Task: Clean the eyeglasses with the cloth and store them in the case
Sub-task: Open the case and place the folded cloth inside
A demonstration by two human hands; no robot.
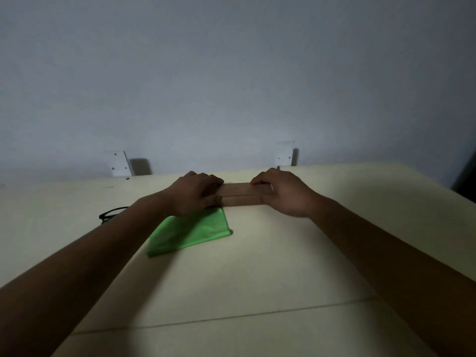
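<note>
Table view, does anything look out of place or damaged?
Nothing stands out. Both hands, left and right, hold the case; the cloth lies folded flat; the glasses sit mostly hidden behind the left arm.

Both hands grip a long brown case (240, 195) lying across the far part of the pale desk (257, 279), the left hand (195, 193) closed over its left end and the right hand (282, 193) over its right end, with a seam running along the case between them. A folded green cloth (190, 233) lies flat just in front of the left hand. Black eyeglasses (110, 215) sit further left, partly hidden behind the left forearm.
</note>
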